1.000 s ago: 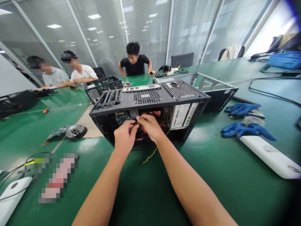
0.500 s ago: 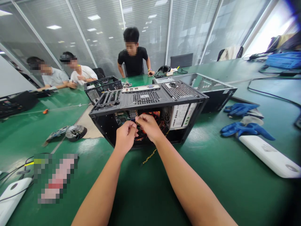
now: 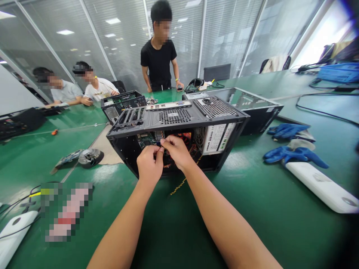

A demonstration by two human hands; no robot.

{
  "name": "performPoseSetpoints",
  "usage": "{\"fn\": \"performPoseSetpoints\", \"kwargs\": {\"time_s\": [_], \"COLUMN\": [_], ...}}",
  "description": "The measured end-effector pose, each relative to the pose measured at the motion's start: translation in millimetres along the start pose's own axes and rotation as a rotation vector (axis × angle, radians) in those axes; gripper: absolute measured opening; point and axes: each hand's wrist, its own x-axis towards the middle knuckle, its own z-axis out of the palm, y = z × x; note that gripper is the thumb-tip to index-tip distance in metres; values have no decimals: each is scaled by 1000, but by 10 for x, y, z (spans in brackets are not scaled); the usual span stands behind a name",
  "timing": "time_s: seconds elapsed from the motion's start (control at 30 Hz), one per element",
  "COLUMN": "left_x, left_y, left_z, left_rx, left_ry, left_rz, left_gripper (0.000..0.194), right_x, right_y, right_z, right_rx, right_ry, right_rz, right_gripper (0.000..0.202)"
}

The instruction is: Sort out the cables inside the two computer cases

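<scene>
A black computer case [image 3: 174,125] lies on the green table, its open side facing me. My left hand [image 3: 150,160] and my right hand [image 3: 175,149] meet at the opening, fingertips pinched close together. What they pinch is too small to make out; a thin cable runs up from the right fingertips. Inside, a green circuit board [image 3: 147,139] shows left of the hands, and a power supply with a white label [image 3: 218,138] is at the right. A yellow-and-black twisted cable [image 3: 178,186] hangs out onto the table below.
Blue gloves [image 3: 294,154] and a white device [image 3: 322,185] lie at the right. Behind stand another case [image 3: 122,104] and a metal case frame [image 3: 258,112]. A cooler-like part [image 3: 90,158] is at the left. Several people are across the table.
My left hand has turned slightly, its thumb now raised towards the right fingertips. My right hand has barely moved. The person in black across the table has straightened up and turned the head.
</scene>
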Motion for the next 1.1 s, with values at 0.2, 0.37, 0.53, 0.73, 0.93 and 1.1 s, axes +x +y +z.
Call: {"fn": "performPoseSetpoints", "kwargs": {"time_s": [0.2, 0.37, 0.53, 0.73, 0.93, 1.1], "left_x": [11, 22, 23, 16, 47, 73], "left_y": [-76, -43, -17, -24, -43, -42], "left_z": [95, 41, 2, 6, 39, 69], "left_rx": [-438, -251, -2, 45, -357, -676], "left_ry": [-157, -111, 35, 39, -96, -177], "left_rz": [-329, -179, 41, 97, -279, -496], "left_gripper": [21, 19, 12, 14, 15, 14], "right_x": [3, 11, 5, -8, 12, 17], "right_y": [35, 25, -4, -15, 40, 59], "right_z": [-3, -4, 12, 13, 18, 19], "right_rx": [122, 80, 23, 12, 72, 97], "right_ry": [-64, -18, 13, 3, -38, -48], "right_rz": [38, 14, -17, -26, 6, 8], "right_gripper": [29, 32, 32, 32, 31, 30]}}
